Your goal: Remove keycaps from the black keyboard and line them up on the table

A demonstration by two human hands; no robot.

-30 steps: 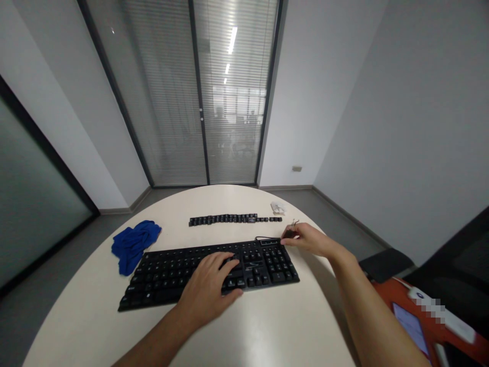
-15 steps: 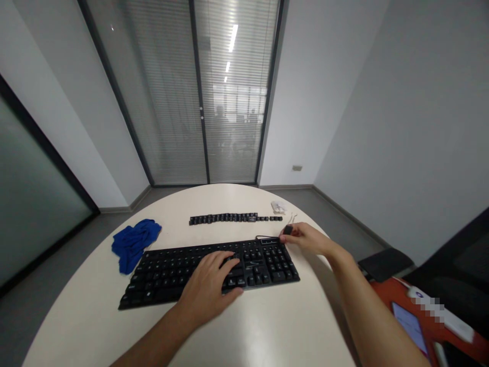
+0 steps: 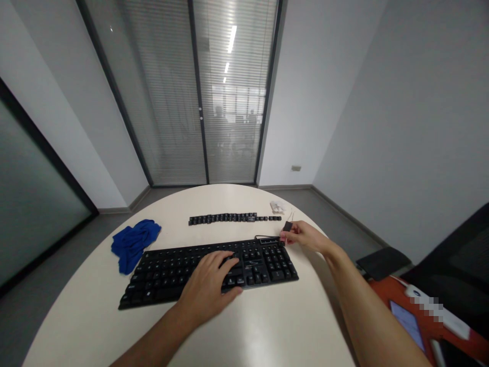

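Left hand (image 3: 208, 278) lying loosely spread on black keyboard (image 3: 168, 270), which is resting on table (image 3: 275, 323); right hand (image 3: 301, 236) pinching dark wire-tipped tool (image 3: 288, 226) beside keyboard's far right corner (fingertips partly hidden); loosening pinch could be dropping tool, uneven left-hand pressure skewing keyboard

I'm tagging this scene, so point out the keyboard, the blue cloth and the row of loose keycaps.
Keyboard (image 3: 171, 270), head view: keys in its left half.
Blue cloth (image 3: 134, 243), head view: middle of its folds.
Row of loose keycaps (image 3: 226, 217), head view: middle of the row.
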